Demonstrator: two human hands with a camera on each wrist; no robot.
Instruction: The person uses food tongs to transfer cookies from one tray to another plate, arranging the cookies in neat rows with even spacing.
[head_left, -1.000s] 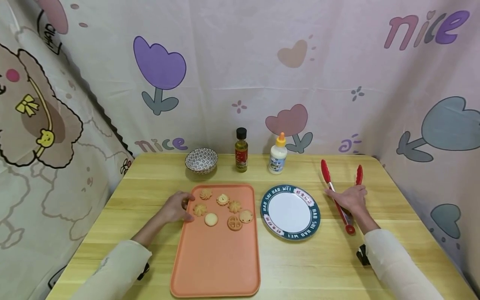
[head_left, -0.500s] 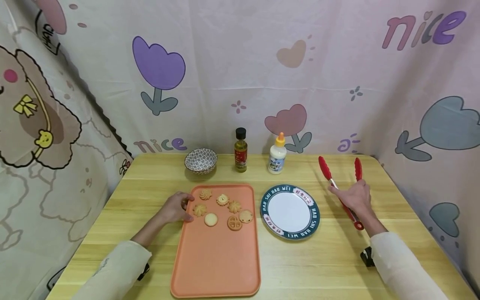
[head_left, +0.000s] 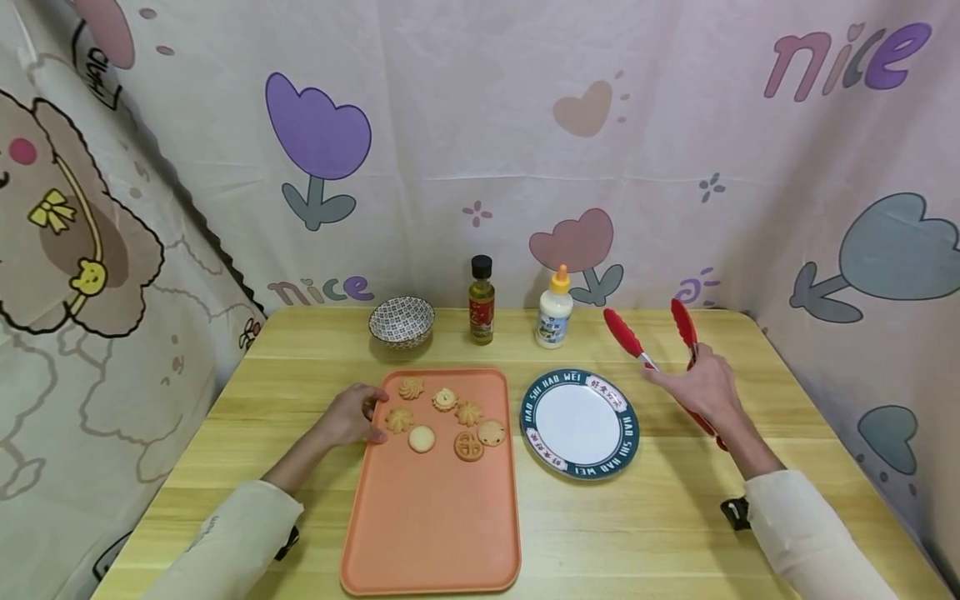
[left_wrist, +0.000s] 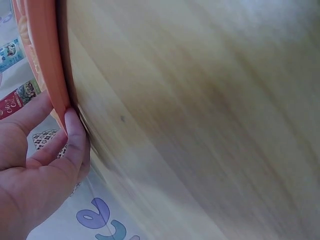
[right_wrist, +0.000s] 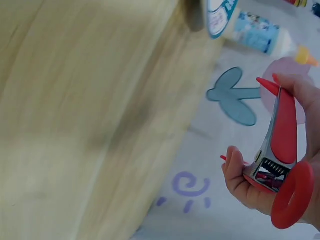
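Observation:
My left hand (head_left: 351,414) pinches the upper left edge of an orange tray (head_left: 431,533); in the left wrist view, thumb and fingers sit on either side of its rim (left_wrist: 47,55). Several cookies (head_left: 422,439) of different shapes lie on the tray's far half. My right hand (head_left: 705,385) grips a pair of red-and-silver tongs (head_left: 624,332), its arms spread apart and tips pointing away from me. The right wrist view shows the tongs' spring and red ring end (right_wrist: 295,195) inside the hand. A white plate (head_left: 581,425) with a dark green lettered rim lies between tray and tongs.
Along the back of the wooden table (head_left: 600,542) stand a patterned bowl (head_left: 402,322), a black-capped oil bottle (head_left: 482,304) and a white squeeze bottle (head_left: 554,312) with an orange tip. A printed cloth (head_left: 450,125) hangs behind and at the sides.
The tongs have come up off the table in my right hand and swung left, their tips now nearer the squeeze bottle. My left hand and the tray stay where they were.

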